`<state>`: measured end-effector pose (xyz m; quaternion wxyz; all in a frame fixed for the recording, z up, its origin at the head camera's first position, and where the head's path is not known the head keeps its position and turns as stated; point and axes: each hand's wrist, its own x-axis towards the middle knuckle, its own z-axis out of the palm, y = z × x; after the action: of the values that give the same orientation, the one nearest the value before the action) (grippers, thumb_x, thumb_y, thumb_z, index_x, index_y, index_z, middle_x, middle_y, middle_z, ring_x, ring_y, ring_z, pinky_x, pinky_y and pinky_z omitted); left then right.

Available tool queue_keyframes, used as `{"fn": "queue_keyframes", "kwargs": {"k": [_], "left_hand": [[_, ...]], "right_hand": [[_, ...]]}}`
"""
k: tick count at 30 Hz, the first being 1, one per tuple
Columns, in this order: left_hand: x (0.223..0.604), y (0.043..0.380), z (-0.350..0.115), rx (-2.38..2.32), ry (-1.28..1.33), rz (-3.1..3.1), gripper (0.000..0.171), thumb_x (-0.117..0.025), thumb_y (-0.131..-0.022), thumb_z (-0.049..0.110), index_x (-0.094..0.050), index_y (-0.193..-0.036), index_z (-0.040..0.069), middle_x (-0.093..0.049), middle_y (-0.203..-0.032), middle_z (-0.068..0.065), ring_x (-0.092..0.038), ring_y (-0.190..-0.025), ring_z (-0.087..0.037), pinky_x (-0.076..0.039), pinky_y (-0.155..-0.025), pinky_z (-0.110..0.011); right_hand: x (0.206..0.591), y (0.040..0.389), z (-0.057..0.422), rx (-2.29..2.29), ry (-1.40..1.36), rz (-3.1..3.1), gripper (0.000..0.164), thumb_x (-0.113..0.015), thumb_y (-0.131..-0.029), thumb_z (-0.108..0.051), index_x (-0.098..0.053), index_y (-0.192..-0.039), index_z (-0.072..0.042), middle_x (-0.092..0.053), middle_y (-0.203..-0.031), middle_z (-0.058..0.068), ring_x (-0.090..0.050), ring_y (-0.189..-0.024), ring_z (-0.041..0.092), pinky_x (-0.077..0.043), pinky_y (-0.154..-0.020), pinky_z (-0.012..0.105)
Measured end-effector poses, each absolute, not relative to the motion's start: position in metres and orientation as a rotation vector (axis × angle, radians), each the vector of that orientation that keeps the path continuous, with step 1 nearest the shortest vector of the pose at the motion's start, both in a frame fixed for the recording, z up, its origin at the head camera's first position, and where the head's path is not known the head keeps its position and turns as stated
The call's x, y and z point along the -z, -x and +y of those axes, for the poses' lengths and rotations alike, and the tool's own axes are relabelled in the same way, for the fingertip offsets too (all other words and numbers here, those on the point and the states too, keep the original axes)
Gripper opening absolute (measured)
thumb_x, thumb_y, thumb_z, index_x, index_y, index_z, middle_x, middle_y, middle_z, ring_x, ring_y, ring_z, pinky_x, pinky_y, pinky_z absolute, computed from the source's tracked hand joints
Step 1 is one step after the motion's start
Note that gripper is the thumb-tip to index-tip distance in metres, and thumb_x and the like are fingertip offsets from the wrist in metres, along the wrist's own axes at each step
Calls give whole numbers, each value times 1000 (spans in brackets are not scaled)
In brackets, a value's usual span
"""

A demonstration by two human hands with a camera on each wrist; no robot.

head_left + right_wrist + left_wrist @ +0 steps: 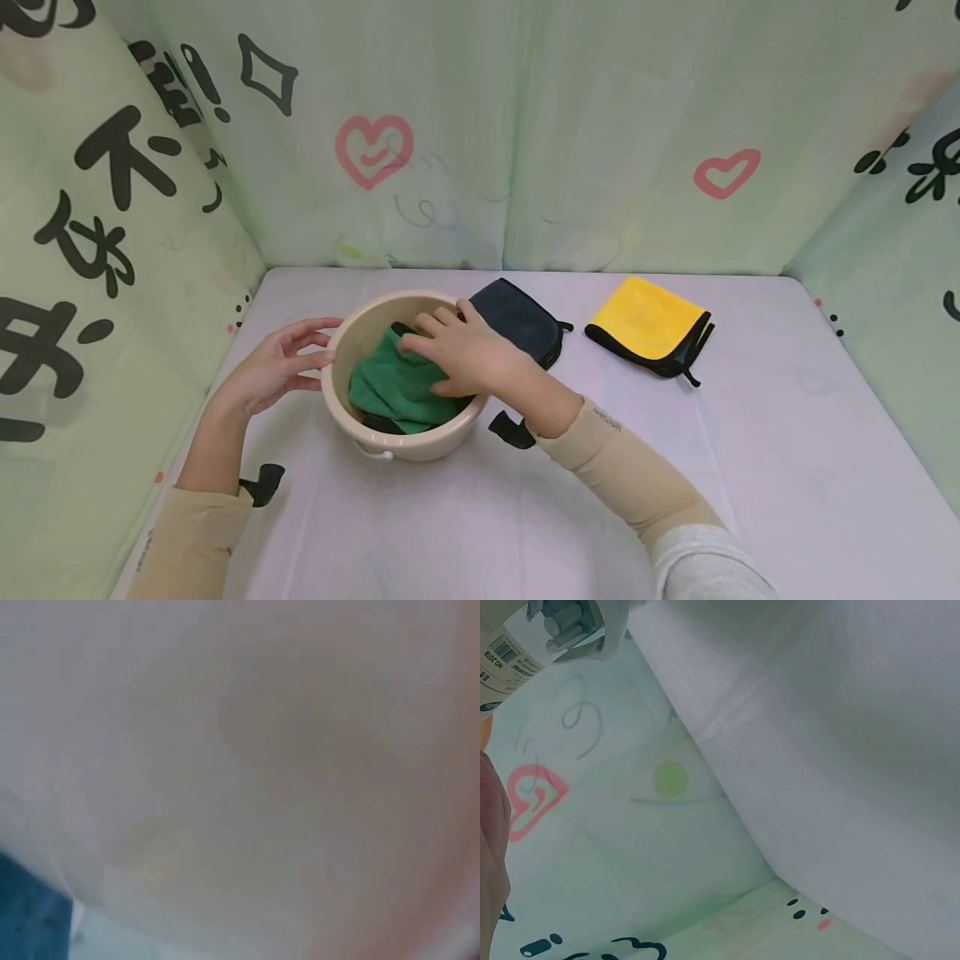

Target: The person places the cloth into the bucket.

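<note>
1. Bucket [431, 447], round, cream plastic, on pale-covered table [420, 533]; left hand [281, 367] at its rim, fingers spread.
2. Cloth [393, 390], green fabric, dark-edged, crumpled inside bucket; right hand [472, 354] over it, fingers bent, whether pinching cannot be told.
3. Step, apparently: handling cloth within bucket; next move calls for sure fingertips, bucket steadied.

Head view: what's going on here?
A person is working at a beige bucket on the table. Their right hand reaches over its rim to a green cloth inside; whether it grips the cloth isn't clear. The left hand has its fingers at the opposite side of the rim. A folded dark cloth and a folded yellow cloth lie on the table to the right.
</note>
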<state>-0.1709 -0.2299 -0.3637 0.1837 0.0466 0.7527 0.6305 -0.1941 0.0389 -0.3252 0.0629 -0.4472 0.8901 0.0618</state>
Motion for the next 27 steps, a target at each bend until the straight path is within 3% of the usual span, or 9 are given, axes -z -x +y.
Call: {"fn": "queue_keyframes", "kwargs": {"k": [6, 12, 27], "left_hand": [[364, 171, -230, -1772, -135, 2131, 54, -59, -90, 13, -35, -137, 5, -47, -106, -7, -61, -83, -12, -55, -70, -32], [365, 171, -230, -1770, -140, 2131, 54, -59, -89, 14, -35, -137, 5, -47, -106, -7, -61, -84, -12, -55, -70, -32], [363, 171, -230, -1778, -139, 2122, 54, -59, -89, 13, -35, -137, 5, -48, -106, -7, -61, -83, -12, -55, -71, -32]], "right_hand": [[310, 204, 72, 105, 1331, 2869, 55, -63, -84, -39, -41, -133, -25, -35, -137, 4, -31, -125, 23, -20, -101, 50], [307, 220, 115, 328, 1088, 3075, 53, -63, -84, -33, -42, -132, -23, -36, -136, 9, -32, -124, 28, -16, -101, 54], [340, 251, 219, 402, 404, 3106, 79, -71, -76, -30, -26, -141, -25, -19, -144, 17, -14, -130, 40, -6, -98, 64]]}}
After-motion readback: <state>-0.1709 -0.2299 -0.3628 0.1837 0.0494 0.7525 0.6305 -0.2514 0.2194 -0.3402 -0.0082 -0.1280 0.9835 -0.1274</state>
